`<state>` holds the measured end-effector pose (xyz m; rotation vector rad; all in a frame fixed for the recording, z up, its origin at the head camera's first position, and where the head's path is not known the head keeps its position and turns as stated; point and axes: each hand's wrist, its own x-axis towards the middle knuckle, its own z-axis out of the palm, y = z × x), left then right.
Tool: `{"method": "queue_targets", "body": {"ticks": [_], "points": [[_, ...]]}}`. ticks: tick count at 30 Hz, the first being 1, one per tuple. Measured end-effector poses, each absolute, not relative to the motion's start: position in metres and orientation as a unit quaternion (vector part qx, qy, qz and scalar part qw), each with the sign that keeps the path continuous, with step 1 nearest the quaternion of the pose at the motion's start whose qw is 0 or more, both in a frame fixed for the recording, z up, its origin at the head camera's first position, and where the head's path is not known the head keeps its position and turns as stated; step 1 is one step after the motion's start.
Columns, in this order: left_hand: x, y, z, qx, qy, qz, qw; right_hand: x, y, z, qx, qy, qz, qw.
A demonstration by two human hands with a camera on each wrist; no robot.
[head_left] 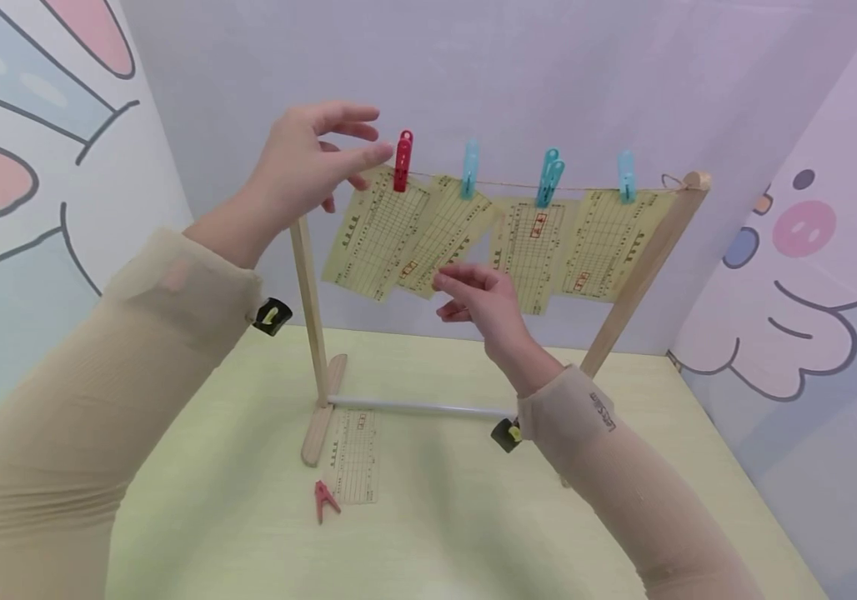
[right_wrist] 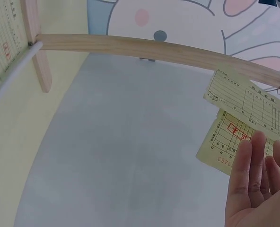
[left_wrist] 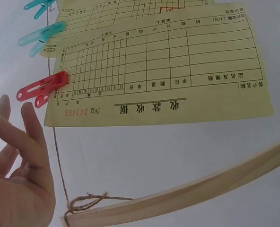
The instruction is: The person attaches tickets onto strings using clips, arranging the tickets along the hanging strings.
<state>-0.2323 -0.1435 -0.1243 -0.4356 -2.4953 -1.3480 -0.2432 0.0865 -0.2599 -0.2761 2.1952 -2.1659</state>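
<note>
My left hand [head_left: 316, 158] hovers just left of a red clothespin [head_left: 403, 162], its fingers spread and nothing between them. That clothespin fastens the leftmost printed receipt slip [head_left: 376, 237] to a twine line [head_left: 507, 182]; the left wrist view shows the slip's printed table and red number. Lower down, my right hand [head_left: 490, 307] is in front of the slips with loosely bent fingers, holding nothing. Nearest to it are the second slip [head_left: 447, 221], under a light blue clothespin [head_left: 469, 171], and the third slip [head_left: 529, 250], under a teal clothespin [head_left: 549, 178].
A fourth slip [head_left: 608, 237] hangs from another light blue clothespin [head_left: 627, 177] at the right wooden post [head_left: 646, 262]. On the table, another receipt [head_left: 353, 458] lies beside the left foot [head_left: 316, 433] of the frame, near a red clothespin. A white crossbar [head_left: 421, 407] joins the posts.
</note>
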Motion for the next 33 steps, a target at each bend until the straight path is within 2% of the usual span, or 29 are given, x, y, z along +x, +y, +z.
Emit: {"method": "queue_targets", "body": {"ticks": [18,33], "points": [[-0.208,-0.157,-0.154,-0.189,-0.812,-0.524,0.175,-0.229,0.097,-0.274,-0.080,0.698,-0.710,0.037],[-0.183,-0.170,-0.197,-0.174,-0.817,-0.529,0.153,-0.214,0.101,-0.305,-0.042,0.681,-0.729,0.048]]}}
